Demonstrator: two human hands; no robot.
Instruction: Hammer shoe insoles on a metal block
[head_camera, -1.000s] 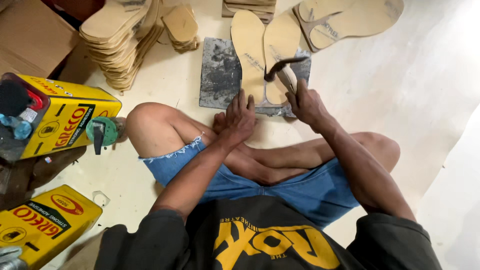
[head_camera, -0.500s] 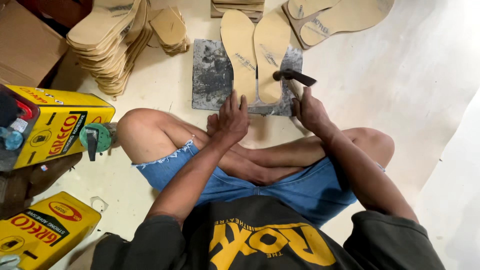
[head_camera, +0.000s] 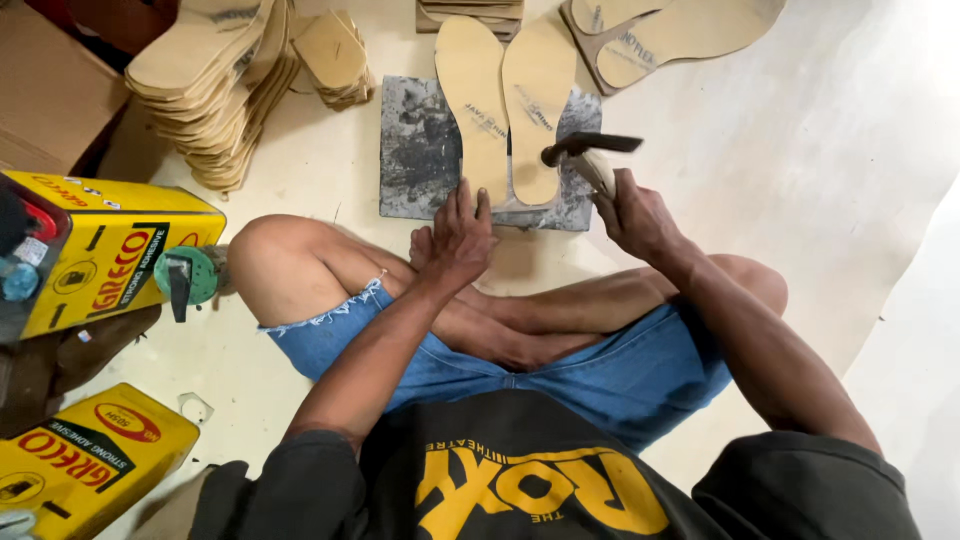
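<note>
Sitting cross-legged on a pale floor (head_camera: 800, 200), the person works at a dark, scuffed rectangular slab (head_camera: 420, 150) in the upper centre of the frame. 2 tan insoles (head_camera: 470, 90), flat and foot-shaped with a matte board-like surface, lie side by side on the slab, toes toward the top edge.

Containers: 2 yellow rectangular adhesive cans occupy the left edge. The upper can (head_camera: 110, 250) lies on its side with a green round cap (head_camera: 190, 277) facing the person's knee. The lower can (head_camera: 85, 460) sits at the lower left. The contents of both cannot be seen. A brown cardboard box (head_camera: 50, 95) stands at the upper left; its interior is not visible.

Grip state: the right hand (head_camera: 632, 212) is closed around the pale handle of a hammer (head_camera: 590, 148), whose dark metal head is raised just above the right edge of the slab, beside the right insole (head_camera: 538, 100). The left hand (head_camera: 455, 240) rests flat, fingers extended, fingertips pressing on the heel end of the left insole; it grasps nothing.

Surroundings: a tall fanned stack of tan insoles (head_camera: 210, 90) fills the upper left, with a smaller stack (head_camera: 335, 60) beside it. More soles (head_camera: 680, 35) lie at the upper right.
</note>
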